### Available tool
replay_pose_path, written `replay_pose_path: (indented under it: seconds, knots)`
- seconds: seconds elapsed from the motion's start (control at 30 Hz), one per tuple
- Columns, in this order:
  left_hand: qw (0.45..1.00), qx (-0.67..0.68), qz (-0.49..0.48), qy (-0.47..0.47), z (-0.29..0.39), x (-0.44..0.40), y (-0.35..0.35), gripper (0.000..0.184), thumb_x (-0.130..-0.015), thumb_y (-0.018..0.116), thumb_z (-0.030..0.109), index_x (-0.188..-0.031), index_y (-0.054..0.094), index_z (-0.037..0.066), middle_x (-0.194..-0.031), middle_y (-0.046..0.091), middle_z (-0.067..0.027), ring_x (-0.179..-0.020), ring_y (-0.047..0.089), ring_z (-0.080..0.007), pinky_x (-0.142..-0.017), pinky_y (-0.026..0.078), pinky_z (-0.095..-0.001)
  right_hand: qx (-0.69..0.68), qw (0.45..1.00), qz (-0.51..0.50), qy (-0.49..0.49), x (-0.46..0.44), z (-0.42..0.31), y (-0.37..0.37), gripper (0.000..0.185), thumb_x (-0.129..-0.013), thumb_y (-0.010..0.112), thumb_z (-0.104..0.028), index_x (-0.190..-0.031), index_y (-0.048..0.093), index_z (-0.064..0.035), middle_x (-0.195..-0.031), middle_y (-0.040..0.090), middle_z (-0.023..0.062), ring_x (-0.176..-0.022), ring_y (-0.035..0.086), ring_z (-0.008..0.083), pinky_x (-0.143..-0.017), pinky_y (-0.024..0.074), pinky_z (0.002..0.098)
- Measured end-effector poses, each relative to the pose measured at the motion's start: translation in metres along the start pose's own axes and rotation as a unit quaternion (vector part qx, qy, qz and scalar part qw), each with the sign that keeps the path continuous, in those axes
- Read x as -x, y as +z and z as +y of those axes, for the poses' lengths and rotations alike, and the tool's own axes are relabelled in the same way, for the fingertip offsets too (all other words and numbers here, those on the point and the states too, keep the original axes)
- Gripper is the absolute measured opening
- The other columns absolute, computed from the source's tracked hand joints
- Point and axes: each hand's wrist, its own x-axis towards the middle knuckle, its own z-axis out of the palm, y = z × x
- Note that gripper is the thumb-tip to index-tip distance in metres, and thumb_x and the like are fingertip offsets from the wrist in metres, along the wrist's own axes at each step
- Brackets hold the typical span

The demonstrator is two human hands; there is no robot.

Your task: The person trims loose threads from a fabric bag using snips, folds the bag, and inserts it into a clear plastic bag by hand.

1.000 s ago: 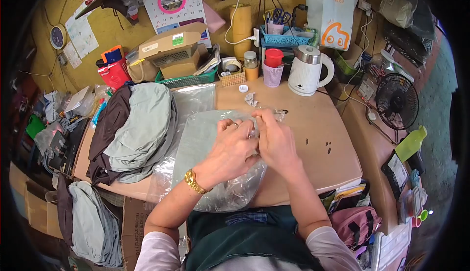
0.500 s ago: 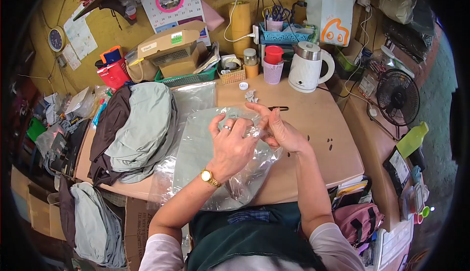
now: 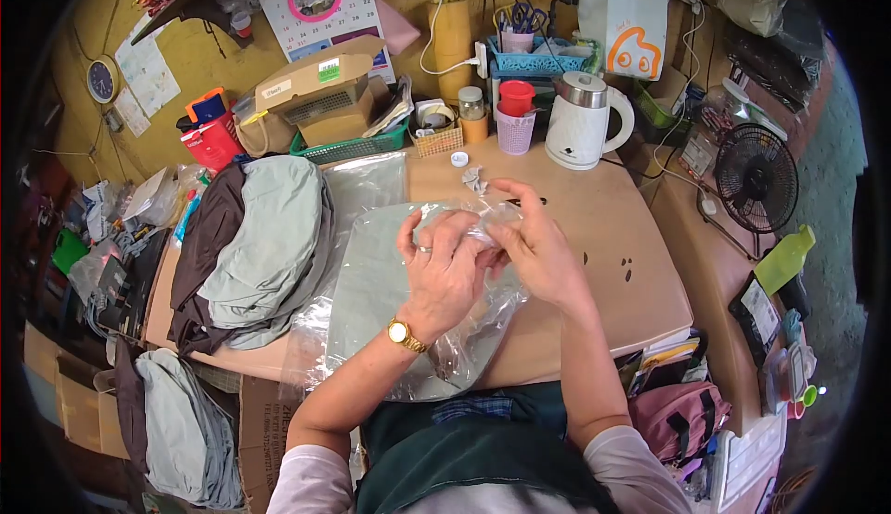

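A clear plastic bag (image 3: 371, 273) with grey-green fabric inside lies on the brown table in front of me. My left hand (image 3: 445, 268), with a ring and a gold watch on its wrist, pinches the bag's gathered upper right part. Close against it, my right hand (image 3: 534, 245) grips the same bunched plastic between thumb and fingers, its index finger raised. A black pen-like object (image 3: 527, 201) lies just behind my right hand, partly covered. Crumpled scraps (image 3: 473, 179) and a small white cap (image 3: 459, 158) sit farther back.
Folded grey and dark brown fabric (image 3: 264, 245) is piled at the left, beside flat clear plastic (image 3: 369, 180). Along the back stand a green basket (image 3: 353, 141), a pink cup (image 3: 515, 131) and a white kettle (image 3: 577, 124). A black fan (image 3: 755, 178) is at the right.
Both hands have stayed on the bag and drawn together around its bunched plastic. My right hand has turned, with its index finger lifting. The bag's right part has shifted slightly.
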Motion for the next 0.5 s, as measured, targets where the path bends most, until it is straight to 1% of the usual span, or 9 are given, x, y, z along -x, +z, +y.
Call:
replay_pose_path:
  seconds: [0.03, 0.1, 0.23, 0.27, 0.33, 0.37, 0.4, 0.43, 0.5]
  knots:
    - [1.000, -0.011, -0.012, -0.010, 0.001, 0.000, -0.002, 0.014, -0.076, 0.072, 0.013, -0.084, 0.060, 0.011, -0.116, 0.056, -0.0072, -0.110, 0.053, -0.0253, -0.106, 0.026, -0.0511, 0.000, 1.000, 0.001, 0.001, 0.000, 0.005, 0.000, 0.053, -0.099, 0.056, -0.025, -0.142, 0.033, -0.0030, -0.078, 0.064, 0.0096, -0.068, 0.061, 0.0159, -0.065, 0.0479, 0.0282]
    - [1.000, -0.016, -0.020, -0.007, 0.003, -0.003, -0.008, 0.016, -0.075, 0.073, 0.013, -0.083, 0.060, 0.010, -0.120, 0.054, -0.0073, -0.114, 0.051, -0.0256, -0.106, 0.025, -0.0519, -0.160, 0.985, 0.043, -0.039, 0.001, 0.015, 0.001, 0.052, -0.093, 0.059, -0.002, -0.139, 0.034, -0.0015, -0.086, 0.069, 0.0151, -0.073, 0.067, 0.0198, -0.070, 0.0529, 0.0276]
    - [0.997, 0.010, -0.075, -0.019, 0.012, 0.000, -0.021, 0.016, -0.076, 0.073, 0.014, -0.084, 0.060, 0.007, -0.126, 0.050, -0.0108, -0.121, 0.048, -0.0299, -0.107, 0.025, -0.0522, -0.217, 0.969, 0.117, 0.006, 0.002, 0.014, -0.001, 0.047, -0.094, 0.058, -0.003, -0.136, 0.037, -0.0028, -0.086, 0.069, 0.0139, -0.071, 0.066, 0.0191, -0.071, 0.0555, 0.0293]
    - [0.997, 0.010, -0.076, -0.018, 0.011, 0.000, -0.025, 0.016, -0.076, 0.073, 0.014, -0.084, 0.060, 0.007, -0.126, 0.050, -0.0108, -0.121, 0.048, -0.0299, -0.107, 0.025, -0.0522, -0.309, 0.942, 0.128, 0.010, 0.001, 0.016, -0.001, 0.045, -0.094, 0.058, -0.003, -0.134, 0.038, -0.0024, -0.084, 0.069, 0.0124, -0.069, 0.065, 0.0180, -0.070, 0.0560, 0.0291]
    - [0.964, 0.204, -0.132, -0.111, 0.007, 0.001, -0.034, 0.017, -0.081, 0.071, 0.017, -0.085, 0.060, 0.006, -0.126, 0.048, -0.0142, -0.120, 0.046, -0.0322, -0.107, 0.026, -0.0485, -0.397, 0.907, 0.138, 0.016, 0.000, 0.027, -0.005, 0.044, -0.093, 0.058, -0.002, -0.133, 0.039, -0.0019, -0.082, 0.068, 0.0110, -0.067, 0.064, 0.0168, -0.070, 0.0565, 0.0290]
    - [0.964, 0.203, -0.132, -0.111, 0.002, 0.000, -0.040, 0.017, -0.081, 0.071, 0.017, -0.085, 0.060, 0.006, -0.126, 0.048, -0.0142, -0.120, 0.046, -0.0322, -0.107, 0.026, -0.0485, -0.463, 0.879, 0.117, -0.015, -0.001, 0.039, -0.011, 0.040, -0.093, 0.058, -0.001, -0.129, 0.042, -0.0018, -0.079, 0.067, 0.0088, -0.065, 0.063, 0.0155, -0.067, 0.0558, 0.0289]
    - [0.915, 0.328, -0.163, -0.169, -0.004, -0.001, -0.045, 0.017, -0.082, 0.071, 0.017, -0.086, 0.059, 0.005, -0.126, 0.047, -0.0151, -0.119, 0.045, -0.0323, -0.105, 0.028, -0.0461, -0.526, 0.844, 0.096, -0.045, -0.001, 0.049, -0.014, 0.036, -0.092, 0.058, 0.000, -0.126, 0.045, -0.0016, -0.077, 0.065, 0.0066, -0.064, 0.061, 0.0142, -0.064, 0.0551, 0.0288]
    - [0.846, 0.446, -0.190, -0.222, -0.008, -0.001, -0.049, 0.017, -0.084, 0.070, 0.017, -0.086, 0.059, 0.004, -0.125, 0.047, -0.0160, -0.117, 0.045, -0.0324, -0.103, 0.031, -0.0437, -0.527, 0.844, 0.094, -0.044, 0.000, 0.046, -0.012, 0.036, -0.092, 0.058, 0.000, -0.126, 0.045, -0.0016, -0.077, 0.065, 0.0066, -0.064, 0.061, 0.0142, -0.064, 0.0551, 0.0288]
    - [0.855, 0.422, -0.199, -0.228, -0.010, -0.001, -0.053, 0.017, -0.086, 0.070, 0.018, -0.086, 0.059, 0.004, -0.124, 0.047, -0.0151, -0.116, 0.044, -0.0313, -0.102, 0.031, -0.0424, -0.376, 0.921, 0.053, -0.087, 0.007, 0.037, -0.010, 0.019, -0.089, 0.062, 0.000, -0.107, 0.058, -0.0032, -0.070, 0.061, 0.0047, -0.060, 0.058, 0.0131, -0.055, 0.0498, 0.0305]
